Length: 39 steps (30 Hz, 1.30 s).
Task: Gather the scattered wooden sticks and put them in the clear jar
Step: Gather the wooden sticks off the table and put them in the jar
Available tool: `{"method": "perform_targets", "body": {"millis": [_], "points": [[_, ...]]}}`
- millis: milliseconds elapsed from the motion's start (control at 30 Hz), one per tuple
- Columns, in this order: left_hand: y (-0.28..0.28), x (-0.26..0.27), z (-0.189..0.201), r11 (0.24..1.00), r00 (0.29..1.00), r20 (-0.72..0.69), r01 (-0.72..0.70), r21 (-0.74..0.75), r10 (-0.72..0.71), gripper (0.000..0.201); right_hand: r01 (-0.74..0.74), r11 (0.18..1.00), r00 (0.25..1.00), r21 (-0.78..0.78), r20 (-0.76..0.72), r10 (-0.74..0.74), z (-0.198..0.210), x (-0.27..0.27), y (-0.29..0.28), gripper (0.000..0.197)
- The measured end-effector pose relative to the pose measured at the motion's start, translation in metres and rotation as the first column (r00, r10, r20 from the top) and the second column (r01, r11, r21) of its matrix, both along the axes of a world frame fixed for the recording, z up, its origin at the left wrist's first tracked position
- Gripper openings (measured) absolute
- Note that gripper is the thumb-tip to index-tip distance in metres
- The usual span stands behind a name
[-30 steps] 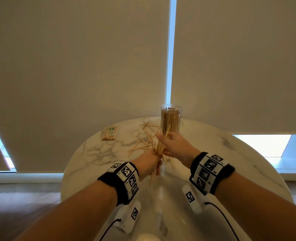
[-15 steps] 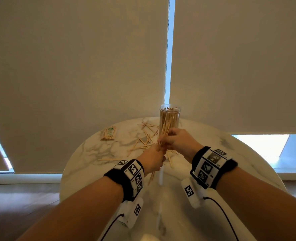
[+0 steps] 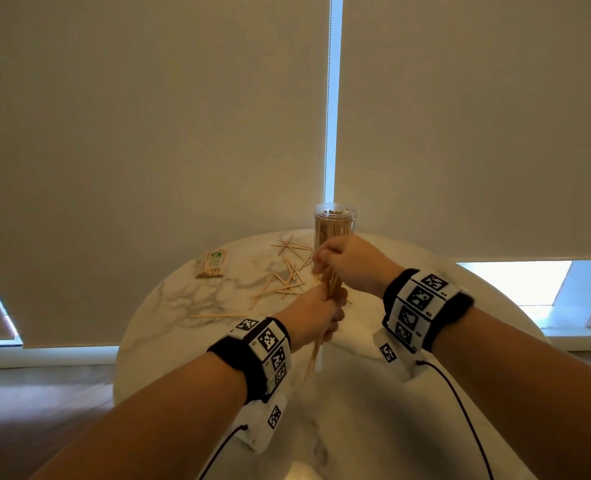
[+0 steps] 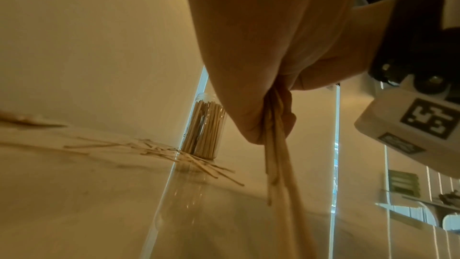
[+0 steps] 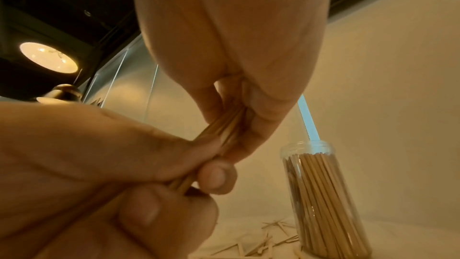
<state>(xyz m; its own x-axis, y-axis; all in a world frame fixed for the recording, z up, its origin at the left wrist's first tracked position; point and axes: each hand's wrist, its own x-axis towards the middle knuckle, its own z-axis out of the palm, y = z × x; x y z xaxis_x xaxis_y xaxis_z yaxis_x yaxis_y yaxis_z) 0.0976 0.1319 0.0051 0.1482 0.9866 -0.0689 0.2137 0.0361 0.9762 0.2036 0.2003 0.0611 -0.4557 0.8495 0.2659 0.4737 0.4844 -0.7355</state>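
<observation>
A tall clear jar [image 3: 335, 226] [image 4: 204, 128] [image 5: 323, 200], packed with wooden sticks, stands upright at the far side of the round marble table [image 3: 190, 296]. Just in front of it both hands hold one bundle of sticks [image 3: 332, 289] [image 4: 276, 161] [image 5: 221, 127] above the table. My left hand [image 3: 316, 315] grips the bundle's lower part; its ends stick out below the fist. My right hand [image 3: 342, 259] grips the upper part, close to the jar's wall. Several loose sticks [image 3: 287, 278] [image 4: 174, 155] lie scattered left of the jar.
A small banded pack of sticks [image 3: 212, 264] lies at the table's far left. One single stick [image 3: 218, 316] lies alone nearer the left edge. Beige roller blinds [image 3: 148, 133] hang right behind the table. Dark wooden floor [image 3: 27, 410] shows at the left.
Both hands have lifted the bundle a little and carried it farther toward the jar; the right hand has slid up to the bundle's top end, now beside the jar.
</observation>
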Motion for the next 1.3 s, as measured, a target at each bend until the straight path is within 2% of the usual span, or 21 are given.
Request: {"method": "perform_targets", "body": {"millis": [33, 100, 167, 200, 300, 333, 400, 467, 500, 567, 667, 733, 833, 867, 933, 1000, 1033, 1100, 1167, 1233, 1300], "points": [[0.001, 0.0, 0.0, 1.0, 1.0, 0.028, -0.01, -0.011, 0.011, 0.017, -0.026, 0.999, 0.999, -0.02, 0.019, 0.026, -0.001, -0.002, -0.001, 0.025], [0.004, -0.003, 0.002, 0.996, 0.991, 0.099, -0.089, 0.001, 0.088, 0.016, 0.009, 1.0, 0.999, -0.022, -0.051, -0.01, -0.004, -0.004, -0.001, 0.035], [0.011, -0.012, 0.006, 0.969, 0.953, 0.197, -0.245, 0.044, 0.232, 0.017, 0.075, 0.995, 0.991, -0.07, -0.11, -0.082, -0.006, -0.003, -0.001, 0.046], [0.015, -0.018, 0.009, 0.941, 0.915, 0.256, -0.335, 0.056, 0.311, 0.02, 0.08, 0.989, 0.994, -0.125, -0.058, -0.088, -0.007, -0.002, -0.004, 0.05], [0.026, -0.034, 0.018, 0.847, 0.762, 0.468, -0.529, 0.05, 0.448, 0.024, 0.009, 0.914, 0.972, -0.405, 0.218, 0.087, -0.018, 0.002, -0.026, 0.056], [0.027, -0.036, 0.02, 0.827, 0.718, 0.523, -0.561, 0.043, 0.46, 0.022, -0.016, 0.864, 0.956, -0.503, 0.245, 0.161, -0.023, 0.001, -0.034, 0.056], [0.026, -0.034, 0.022, 0.818, 0.687, 0.564, -0.574, 0.034, 0.458, 0.02, -0.098, 0.788, 0.965, -0.609, 0.135, 0.224, -0.031, -0.006, -0.043, 0.039], [0.021, -0.027, 0.021, 0.844, 0.692, 0.576, -0.536, 0.005, 0.435, 0.019, -0.183, 0.793, 0.981, -0.581, -0.052, 0.188, -0.034, -0.015, -0.042, 0.014], [0.016, -0.024, 0.021, 0.853, 0.71, 0.556, -0.522, 0.004, 0.432, 0.02, -0.194, 0.803, 0.981, -0.564, -0.117, 0.155, -0.032, -0.019, -0.042, 0.009], [0.011, -0.017, 0.019, 0.856, 0.781, 0.44, -0.515, 0.051, 0.444, 0.024, -0.151, 0.836, 0.987, -0.528, -0.125, 0.099, -0.028, -0.025, -0.043, 0.02], [0.009, -0.011, 0.021, 0.865, 0.832, 0.37, -0.486, 0.124, 0.414, 0.021, -0.072, 0.926, 0.995, -0.369, 0.036, 0.092, -0.025, -0.022, -0.045, 0.015], [0.01, -0.011, 0.023, 0.887, 0.854, 0.349, -0.447, 0.112, 0.386, 0.022, -0.1, 0.967, 0.988, -0.233, 0.094, 0.125, -0.025, -0.018, -0.045, 0.019], [0.016, -0.015, 0.023, 0.91, 0.88, 0.294, -0.408, 0.068, 0.373, 0.021, -0.158, 0.984, 0.968, -0.082, 0.182, 0.171, -0.026, -0.009, -0.046, 0.022], [0.018, -0.019, 0.027, 0.892, 0.863, 0.301, -0.446, 0.073, 0.406, 0.029, -0.155, 0.986, 0.957, -0.063, 0.238, 0.166, -0.027, -0.005, -0.045, 0.018], [0.023, -0.032, 0.038, 0.816, 0.775, 0.376, -0.573, 0.078, 0.508, 0.055, -0.091, 0.991, 0.922, -0.097, 0.368, 0.121, -0.029, 0.001, -0.043, 0.022], [0.029, -0.041, 0.052, 0.796, 0.729, 0.438, -0.603, 0.049, 0.526, 0.05, -0.033, 0.992, 0.893, -0.12, 0.443, 0.083, -0.031, 0.004, -0.039, 0.028], [0.031, -0.042, 0.058, 0.817, 0.751, 0.409, -0.576, 0.023, 0.518, 0.044, -0.02, 0.994, 0.889, -0.111, 0.453, 0.068, -0.032, 0.004, -0.038, 0.03], [0.035, -0.037, 0.059, 0.866, 0.839, 0.253, -0.499, 0.007, 0.481, 0.039, -0.008, 0.997, 0.892, -0.079, 0.45, 0.043, -0.03, 0.002, -0.035, 0.031], [0.042, -0.028, 0.05, 0.861, 0.868, 0.018, -0.494, 0.119, 0.496, 0.034, 0.02, 0.997, 0.9, -0.08, 0.436, 0.017, -0.028, 0.002, -0.029, 0.037], [0.049, -0.027, 0.042, 0.829, 0.782, -0.289, -0.478, 0.29, 0.552, 0.038, 0.042, 0.994, 0.914, -0.098, 0.406, 0.001, -0.028, 0.006, -0.022, 0.051], [0.056, -0.031, 0.04, 0.801, 0.662, -0.454, -0.456, 0.388, 0.597, 0.046, 0.042, 0.996, 0.933, -0.077, 0.359, -0.012, -0.028, 0.01, -0.016, 0.056]]}}
